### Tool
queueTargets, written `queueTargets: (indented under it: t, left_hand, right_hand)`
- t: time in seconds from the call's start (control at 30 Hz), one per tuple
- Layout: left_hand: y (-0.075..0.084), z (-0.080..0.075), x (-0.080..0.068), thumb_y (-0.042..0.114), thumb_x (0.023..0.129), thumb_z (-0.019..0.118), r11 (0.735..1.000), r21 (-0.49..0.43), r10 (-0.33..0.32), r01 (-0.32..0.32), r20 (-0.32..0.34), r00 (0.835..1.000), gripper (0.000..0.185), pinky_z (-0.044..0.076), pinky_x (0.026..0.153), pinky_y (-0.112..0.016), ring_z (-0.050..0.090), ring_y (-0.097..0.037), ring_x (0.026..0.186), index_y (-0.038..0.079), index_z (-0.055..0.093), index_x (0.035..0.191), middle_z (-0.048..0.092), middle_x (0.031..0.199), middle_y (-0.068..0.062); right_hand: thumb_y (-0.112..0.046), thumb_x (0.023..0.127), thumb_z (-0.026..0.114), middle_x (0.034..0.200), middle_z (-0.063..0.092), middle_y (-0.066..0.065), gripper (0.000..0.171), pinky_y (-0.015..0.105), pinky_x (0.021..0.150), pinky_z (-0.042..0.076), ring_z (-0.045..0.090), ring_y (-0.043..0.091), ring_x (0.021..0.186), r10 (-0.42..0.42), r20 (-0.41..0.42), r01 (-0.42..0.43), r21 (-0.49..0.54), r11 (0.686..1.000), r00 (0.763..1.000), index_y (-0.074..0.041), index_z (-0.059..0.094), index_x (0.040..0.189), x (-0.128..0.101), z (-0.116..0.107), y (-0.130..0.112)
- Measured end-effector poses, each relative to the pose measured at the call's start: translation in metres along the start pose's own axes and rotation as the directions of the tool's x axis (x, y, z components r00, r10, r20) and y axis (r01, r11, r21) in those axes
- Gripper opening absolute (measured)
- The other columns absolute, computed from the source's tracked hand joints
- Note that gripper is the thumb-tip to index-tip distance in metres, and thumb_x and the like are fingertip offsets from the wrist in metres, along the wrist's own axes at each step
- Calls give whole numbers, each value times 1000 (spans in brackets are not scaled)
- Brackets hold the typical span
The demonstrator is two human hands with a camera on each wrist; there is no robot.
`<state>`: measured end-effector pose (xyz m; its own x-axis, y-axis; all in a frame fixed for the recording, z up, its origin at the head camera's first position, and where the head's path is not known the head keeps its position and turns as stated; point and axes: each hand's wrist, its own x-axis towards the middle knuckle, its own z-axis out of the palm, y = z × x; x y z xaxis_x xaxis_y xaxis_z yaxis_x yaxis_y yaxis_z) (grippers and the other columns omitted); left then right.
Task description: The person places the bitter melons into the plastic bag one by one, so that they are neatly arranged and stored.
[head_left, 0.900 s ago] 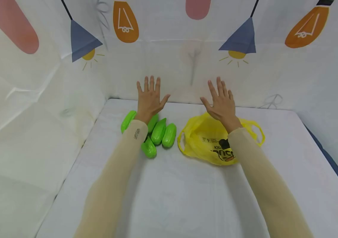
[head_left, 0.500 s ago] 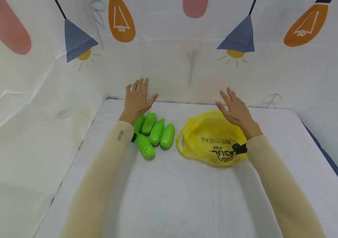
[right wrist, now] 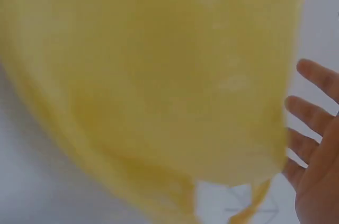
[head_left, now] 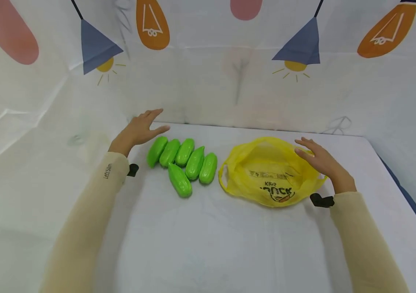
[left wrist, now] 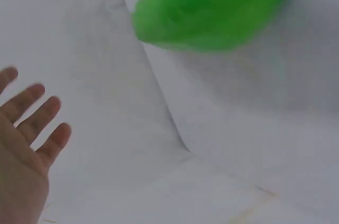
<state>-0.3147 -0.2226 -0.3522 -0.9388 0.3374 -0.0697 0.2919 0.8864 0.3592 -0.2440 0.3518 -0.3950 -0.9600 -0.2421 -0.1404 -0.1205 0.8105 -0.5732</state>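
Observation:
Several glossy green toy vegetables, shaped like short cucumbers, lie grouped left of centre; the front one (head_left: pixel 180 180) sits apart from the row behind it. My left hand (head_left: pixel 140 129) is beyond and left of that row, fingers extended and holding nothing. In the left wrist view its palm (left wrist: pixel 21 166) faces the camera, with a blurred green vegetable (left wrist: pixel 206 12) above. A yellow plastic bag (head_left: pixel 266 171) with dark duck lettering lies with its mouth spread. Over the bag's right side, my right hand (head_left: pixel 321 160) has relaxed fingers and holds nothing. Its fingers (right wrist: pixel 310 115) overlap the yellow edge in the right wrist view.
A white-covered table (head_left: pixel 222 244) carries everything. Its far edge meets a white cloth backdrop (head_left: pixel 200 81) printed with lamps and bulbs, and another white sheet (head_left: pixel 21 162) rises along the left side. The bag's loop handle (head_left: pixel 223 175) faces the vegetables.
Both hands have moved apart and lower: the left hand leftward, uncovering the green vegetables, and the right hand rightward across the bag. The vegetables and bag have stayed in place.

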Motion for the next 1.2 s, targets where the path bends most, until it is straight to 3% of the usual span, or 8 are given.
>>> queueTargets:
  t: [0.13,0.2,0.37,0.47,0.6,0.77,0.97,1.2]
  left_hand:
    - [-17,8,-13,70,88,53,1000,-13,-4,6,118,993,94,15,115,-68,14,-42,149,29,8,159,13,165,-11]
    - [-23,13,-18,70,84,59,1000,-16,-9,12,151,988,100,16,115,-67,14,-41,150,31,5,159,12,165,-9]
    - [-33,31,-26,69,79,67,1000,-16,-3,6,180,984,108,16,114,-69,12,-41,150,34,3,158,9,166,-9]
    - [-35,40,-29,66,77,70,1000,-27,10,-5,193,981,109,17,115,-67,13,-41,150,31,8,159,10,165,-10]
    - [-39,47,-33,64,76,73,1000,-21,16,-12,211,977,109,17,116,-64,13,-41,149,19,17,159,12,165,-11]
    - [-42,50,-38,56,78,76,999,-4,35,-35,205,978,108,19,117,-63,16,-42,148,13,18,158,14,164,-14]
    - [-47,50,-38,42,76,83,997,-28,73,-69,157,985,111,27,111,-67,21,-46,145,18,14,159,14,163,-16]
    - [-45,55,-34,34,79,82,997,-21,70,-67,211,975,106,18,118,-61,12,-42,149,12,15,158,7,165,-12]
  right_hand:
    - [-49,102,42,163,10,20,67,75,110,3,-2,46,149,20,-8,-19,51,999,1000,-10,28,155,-4,11,14]
    - [-46,102,45,162,13,21,66,73,112,0,-1,46,149,6,-61,-2,58,998,998,-9,29,154,-5,16,20]
    - [-40,102,48,161,14,25,64,69,114,-8,-6,45,149,9,-239,18,109,994,971,-4,31,153,-11,25,34]
    - [-45,101,48,162,13,23,68,73,112,-4,-7,43,150,82,-252,-42,158,987,964,-7,30,154,-14,30,42]
    - [-52,99,48,161,15,23,72,72,113,4,2,47,149,153,-213,-111,200,974,965,-12,27,155,-16,35,51]
    - [-49,100,50,160,18,25,72,66,115,15,18,53,143,149,-190,-101,242,965,970,-10,26,155,-19,34,55]
    - [-49,99,50,160,16,28,73,74,111,11,10,54,144,150,-69,-132,219,967,986,-9,25,155,-15,25,54]
    - [-49,100,47,164,-1,18,74,74,110,-2,-12,46,148,166,134,-204,364,909,977,-14,17,158,-17,21,62]
